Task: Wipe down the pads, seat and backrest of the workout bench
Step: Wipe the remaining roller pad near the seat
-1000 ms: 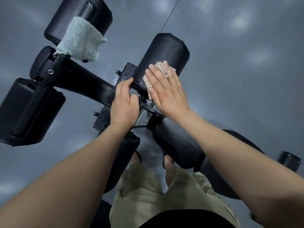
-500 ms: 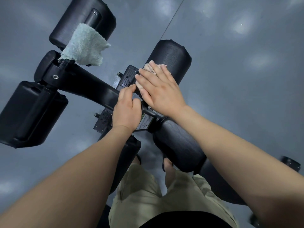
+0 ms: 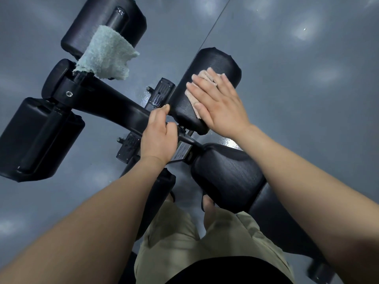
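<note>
Roller-pad wiping is the step in hand: the right hand (image 3: 220, 105) lies flat, pressing a pinkish cloth (image 3: 202, 90) on the far-right pad (image 3: 213, 64), the left hand (image 3: 158, 136) grips the bench frame (image 3: 114, 103), and the next stroke calls for steady pressure around the pad's curve.

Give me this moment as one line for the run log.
right hand: flat on pink cloth, wiping roller pad | left hand: gripping frame bar | green towel: draped, unused
</note>
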`<action>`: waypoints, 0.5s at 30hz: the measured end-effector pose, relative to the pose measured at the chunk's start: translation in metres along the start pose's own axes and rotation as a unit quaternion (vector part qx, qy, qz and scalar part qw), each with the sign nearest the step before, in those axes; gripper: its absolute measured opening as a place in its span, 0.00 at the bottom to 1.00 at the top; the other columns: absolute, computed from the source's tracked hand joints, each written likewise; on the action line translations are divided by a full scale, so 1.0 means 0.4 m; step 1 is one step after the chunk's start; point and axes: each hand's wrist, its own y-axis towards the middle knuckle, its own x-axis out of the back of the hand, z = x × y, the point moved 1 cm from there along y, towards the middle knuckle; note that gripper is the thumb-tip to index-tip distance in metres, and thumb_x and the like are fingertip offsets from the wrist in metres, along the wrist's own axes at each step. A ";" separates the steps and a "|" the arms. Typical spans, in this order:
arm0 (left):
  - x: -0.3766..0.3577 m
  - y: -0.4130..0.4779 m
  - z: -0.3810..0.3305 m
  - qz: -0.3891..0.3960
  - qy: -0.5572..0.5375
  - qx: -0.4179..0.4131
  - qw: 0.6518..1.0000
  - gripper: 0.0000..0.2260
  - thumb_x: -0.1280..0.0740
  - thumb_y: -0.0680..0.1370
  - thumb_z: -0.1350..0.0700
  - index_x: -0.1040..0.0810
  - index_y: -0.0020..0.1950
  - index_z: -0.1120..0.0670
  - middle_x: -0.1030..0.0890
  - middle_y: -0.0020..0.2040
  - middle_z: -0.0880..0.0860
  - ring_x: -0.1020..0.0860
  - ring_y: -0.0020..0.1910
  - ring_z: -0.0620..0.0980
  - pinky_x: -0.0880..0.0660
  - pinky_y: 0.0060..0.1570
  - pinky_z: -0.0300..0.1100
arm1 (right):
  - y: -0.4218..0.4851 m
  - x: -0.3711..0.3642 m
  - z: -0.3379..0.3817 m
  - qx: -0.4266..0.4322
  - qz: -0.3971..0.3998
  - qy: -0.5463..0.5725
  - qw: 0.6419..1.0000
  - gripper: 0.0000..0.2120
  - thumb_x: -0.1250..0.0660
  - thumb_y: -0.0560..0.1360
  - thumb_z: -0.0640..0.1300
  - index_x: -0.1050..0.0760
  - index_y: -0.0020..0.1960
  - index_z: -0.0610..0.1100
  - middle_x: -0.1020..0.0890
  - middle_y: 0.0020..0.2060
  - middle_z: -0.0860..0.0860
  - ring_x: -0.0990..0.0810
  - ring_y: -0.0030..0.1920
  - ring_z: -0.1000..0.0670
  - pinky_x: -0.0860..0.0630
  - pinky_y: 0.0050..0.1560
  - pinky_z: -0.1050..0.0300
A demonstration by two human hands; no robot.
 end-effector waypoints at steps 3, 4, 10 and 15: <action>0.002 -0.001 -0.002 -0.001 -0.002 0.005 1.000 0.21 0.44 0.80 0.57 0.30 0.73 0.48 0.30 0.72 0.42 0.30 0.67 0.43 0.37 0.61 0.35 | 0.057 0.006 -0.019 -0.017 -0.009 -0.011 1.000 0.20 0.45 0.85 0.52 0.29 0.75 0.51 0.30 0.75 0.53 0.38 0.78 0.43 0.46 0.79 0.44; 0.002 -0.001 -0.002 -0.001 -0.003 0.007 1.000 0.21 0.44 0.80 0.57 0.30 0.73 0.48 0.30 0.72 0.42 0.30 0.66 0.42 0.38 0.61 0.35 | 0.074 0.009 -0.028 -0.026 -0.006 -0.015 1.000 0.19 0.45 0.85 0.53 0.28 0.74 0.52 0.31 0.76 0.52 0.38 0.78 0.43 0.47 0.79 0.44; 0.004 0.000 -0.002 0.000 -0.001 0.012 1.000 0.21 0.43 0.80 0.57 0.29 0.73 0.48 0.30 0.72 0.42 0.30 0.65 0.42 0.38 0.60 0.35 | 0.120 0.029 -0.062 -0.057 0.034 0.011 0.998 0.21 0.45 0.84 0.55 0.31 0.76 0.52 0.41 0.80 0.43 0.42 0.79 0.39 0.48 0.79 0.43; 0.006 -0.001 -0.005 0.006 -0.002 0.012 1.000 0.20 0.43 0.80 0.57 0.30 0.72 0.48 0.31 0.72 0.41 0.30 0.62 0.40 0.37 0.58 0.35 | 0.091 0.019 -0.050 -0.054 0.010 -0.009 0.998 0.21 0.46 0.85 0.53 0.29 0.74 0.49 0.32 0.76 0.46 0.38 0.78 0.39 0.45 0.79 0.42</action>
